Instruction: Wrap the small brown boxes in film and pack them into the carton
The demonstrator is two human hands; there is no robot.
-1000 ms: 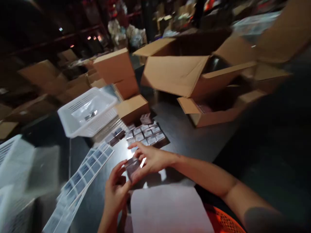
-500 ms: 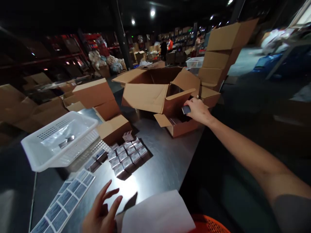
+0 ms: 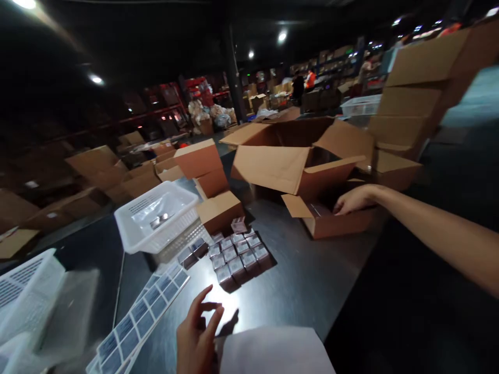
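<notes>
My right hand (image 3: 353, 201) reaches down into a low open carton (image 3: 339, 226) at the right side of the metal table. Its fingers are pressed together, and the carton's inside hides whatever is in them. Small shiny boxes (image 3: 315, 209) lie in this carton, left of the hand. My left hand (image 3: 198, 332) hovers over the near part of the table with fingers apart and nothing in them. Beyond it stands a block of small silvery boxes (image 3: 237, 259) in rows. Sheets of dark-printed labels (image 3: 142, 317) lie to its left.
A white basket (image 3: 156, 218) holding clear plastic and a small item stands at the left. Behind are a large open carton (image 3: 268, 166), a smaller carton (image 3: 220, 210) and stacked cartons (image 3: 409, 109). White paper (image 3: 276, 350) lies at the near edge.
My right hand has lowered into the low carton; the small dark box it held is out of sight. The view has turned left, bringing another white basket in. My left hand stays open.
</notes>
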